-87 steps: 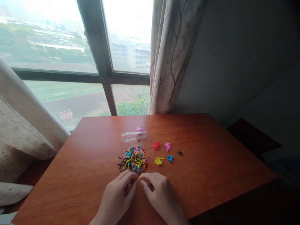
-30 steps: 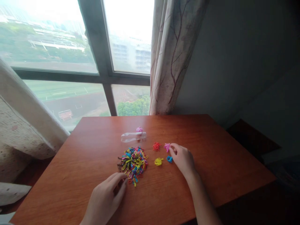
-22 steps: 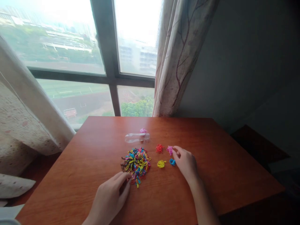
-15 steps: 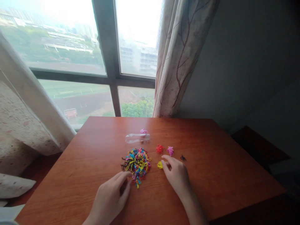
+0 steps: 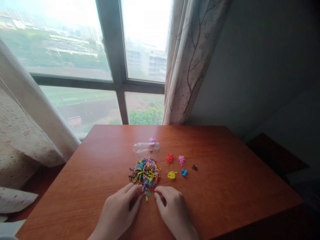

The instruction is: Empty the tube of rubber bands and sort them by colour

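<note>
- While both hands rest palm-down on the table, I see the left hand and the right hand close together but not touching, fingertips aimed at the same spot.
- Between those fingertips lies the near edge of the mixed pile of small rubber bands, with a stray band or two trailing toward me; the left fingertips touch that edge.
- Whether either hand has a band pinched I cannot tell; the fingers are loosely curled and hide their own pads.
- I judge this as picking at the pile's near fringe, with one band being worked loose from the tangle.
- Freeing a single band calls for a fine two-finger pinch while the other hand steadies the heap, since the loops are interlocked.
- Beyond the right hand sit small one-colour clusters, each apart from the others: yellow bands and blue bands nearer, red bands and pink bands farther, and a black band off to the right.
- Past the pile, a clear plastic bottle lies on its side, something pink at its right end.
- Farther out are the wooden table, then a patterned curtain beside the window.
</note>
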`<control>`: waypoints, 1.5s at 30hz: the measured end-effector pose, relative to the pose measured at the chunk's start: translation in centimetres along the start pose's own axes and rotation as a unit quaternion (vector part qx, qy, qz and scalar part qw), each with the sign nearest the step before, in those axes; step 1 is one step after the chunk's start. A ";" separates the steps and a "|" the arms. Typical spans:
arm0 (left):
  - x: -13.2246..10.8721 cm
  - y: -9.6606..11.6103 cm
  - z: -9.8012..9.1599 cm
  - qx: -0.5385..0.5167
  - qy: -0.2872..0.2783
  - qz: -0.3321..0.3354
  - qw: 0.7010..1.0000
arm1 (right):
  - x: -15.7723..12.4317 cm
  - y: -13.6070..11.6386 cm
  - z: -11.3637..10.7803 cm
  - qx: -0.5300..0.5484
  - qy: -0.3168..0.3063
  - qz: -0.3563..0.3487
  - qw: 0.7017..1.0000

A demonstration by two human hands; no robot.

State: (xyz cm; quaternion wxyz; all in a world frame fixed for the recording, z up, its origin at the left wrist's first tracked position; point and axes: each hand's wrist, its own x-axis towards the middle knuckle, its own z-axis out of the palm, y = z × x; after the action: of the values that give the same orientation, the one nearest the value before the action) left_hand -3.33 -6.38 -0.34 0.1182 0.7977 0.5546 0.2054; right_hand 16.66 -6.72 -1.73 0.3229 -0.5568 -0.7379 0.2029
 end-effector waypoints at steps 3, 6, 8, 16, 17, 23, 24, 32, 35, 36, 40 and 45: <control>0.0 -0.2 0.1 0.000 0.007 0.001 1.000 | -0.1 0.1 0.1 0.001 -0.001 0.001 1.000; -0.1 -0.3 0.3 -0.005 0.015 0.006 1.000 | -0.1 0.1 0.2 -0.008 0.005 0.002 1.000; -0.1 -0.4 0.3 -0.010 0.021 0.012 1.000 | 0.0 0.1 0.3 -0.022 0.010 0.012 1.000; 0.0 -0.4 0.5 -0.019 0.026 0.017 0.999 | 0.6 -0.5 0.7 -0.071 0.005 0.031 0.997; 0.0 -0.3 0.5 -0.016 0.020 0.017 1.000 | 0.6 -0.5 0.7 -0.076 0.007 0.028 0.997; 0.0 -0.3 0.4 -0.010 -0.002 0.011 1.000 | 0.6 -0.6 0.5 -0.065 0.017 0.007 0.998; 0.0 -0.3 0.4 -0.013 0.000 0.011 1.000 | 0.5 -0.5 0.5 -0.051 0.020 0.008 0.998; -0.1 -0.2 0.4 -0.039 0.027 0.012 0.999 | 1.8 1.8 -0.6 0.026 0.106 0.053 0.993; -0.1 -0.2 0.5 -0.029 0.020 0.013 0.999 | 4.0 2.9 -2.1 -0.058 0.123 0.056 0.989; -0.1 -0.2 0.5 -0.024 0.016 0.013 1.000 | 4.9 3.2 -2.6 -0.087 0.131 0.063 0.986; -0.1 -0.1 0.4 -0.012 -0.001 0.012 1.000 | 7.9 4.0 -3.5 -0.171 0.109 0.069 0.977; -0.3 0.0 0.3 -0.010 -0.014 0.010 1.000 | 9.1 4.5 -3.2 -0.207 0.084 0.073 0.972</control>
State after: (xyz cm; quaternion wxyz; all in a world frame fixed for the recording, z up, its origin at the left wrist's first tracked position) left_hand -3.32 -6.63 -0.64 0.1322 0.8048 0.5427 0.2009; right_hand 20.46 3.10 -0.19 0.2461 -0.6786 -0.6917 0.0211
